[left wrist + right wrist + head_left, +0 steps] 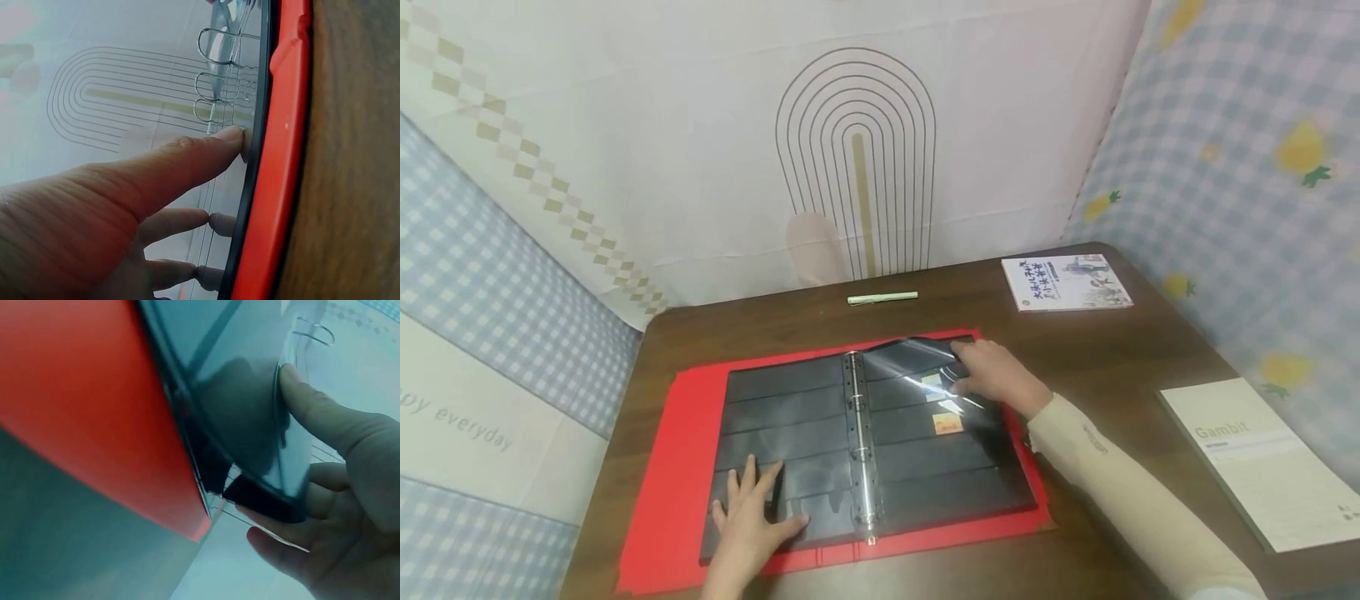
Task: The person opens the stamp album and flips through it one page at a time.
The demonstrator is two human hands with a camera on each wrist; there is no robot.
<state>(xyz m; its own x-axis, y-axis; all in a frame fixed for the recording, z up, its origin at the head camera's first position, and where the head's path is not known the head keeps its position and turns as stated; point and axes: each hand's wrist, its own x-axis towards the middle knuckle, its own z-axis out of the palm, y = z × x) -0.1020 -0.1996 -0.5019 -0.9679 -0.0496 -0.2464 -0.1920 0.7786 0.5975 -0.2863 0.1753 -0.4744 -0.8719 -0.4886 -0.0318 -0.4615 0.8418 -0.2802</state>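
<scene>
Head view: red ring binder (658,467) lies open flat on the brown table (1120,358), ring spine (859,442) running near-to-far down the middle. 2 black pocket pages spread either side. Right hand (996,375) is on the far right corner of the right page (955,467), so it's the nearer hand to the loose sheet. The glossy clear sheet (910,358) is curled up off the page there, free edge toward the right, hinge side at the rings.

Right wrist view: thumb (312,406) on top, fingers (281,540) underneath, pinching the page corner.

Left hand (752,517) sits flat on the near part of the left page (782,408), fingers spread and straight, holding nothing; left wrist view shows fingertips (228,134) pressing the sheet beside the rings (215,81).

2 small stamps (942,404) sit in the right page's pockets, just beside the right hand.
</scene>
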